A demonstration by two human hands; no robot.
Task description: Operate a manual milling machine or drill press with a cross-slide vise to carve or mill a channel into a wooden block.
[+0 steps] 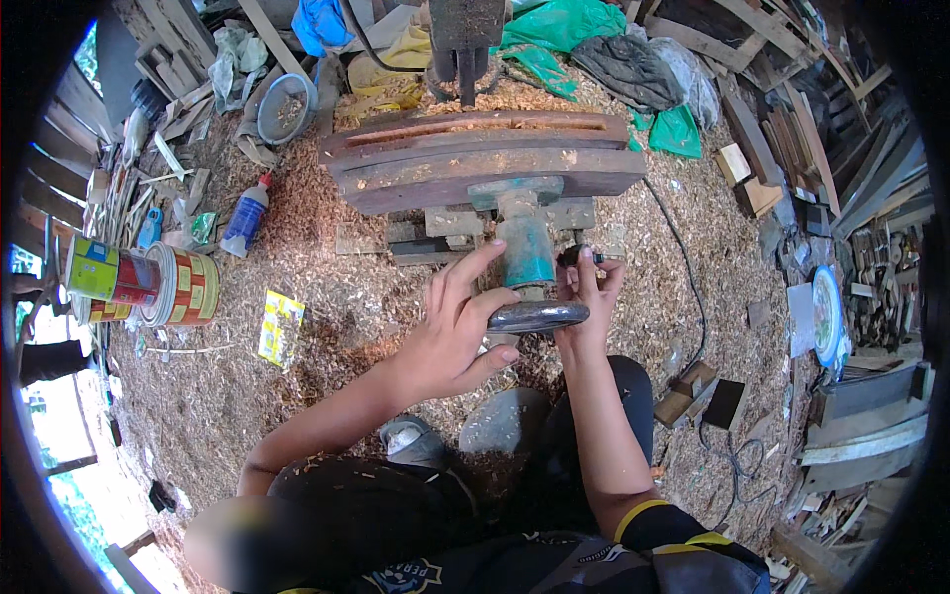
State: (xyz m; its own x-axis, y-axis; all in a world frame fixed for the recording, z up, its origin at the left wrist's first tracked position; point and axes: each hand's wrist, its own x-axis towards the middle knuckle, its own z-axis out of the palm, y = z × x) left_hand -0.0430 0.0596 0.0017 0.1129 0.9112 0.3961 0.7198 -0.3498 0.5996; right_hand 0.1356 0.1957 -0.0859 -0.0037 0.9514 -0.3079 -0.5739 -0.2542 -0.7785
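A machine slide with a worn green cylindrical housing and a dark metal handwheel stands in front of me. My left hand is beside the wheel's left rim, its fingers stretched apart, one fingertip near the housing and the thumb below the rim. It does not grip the wheel. My right hand is closed at the housing's right side, with thumb and fingers pinching a small black knob. Part of that knob is hidden by the fingers. Beyond the housing lies a long wooden beam across the machine.
Wood shavings cover the floor. Stacked paint cans, a blue-and-white bottle and a bucket stand at the left. A black cable runs down the right, near wood scraps. Green sheeting lies at the back.
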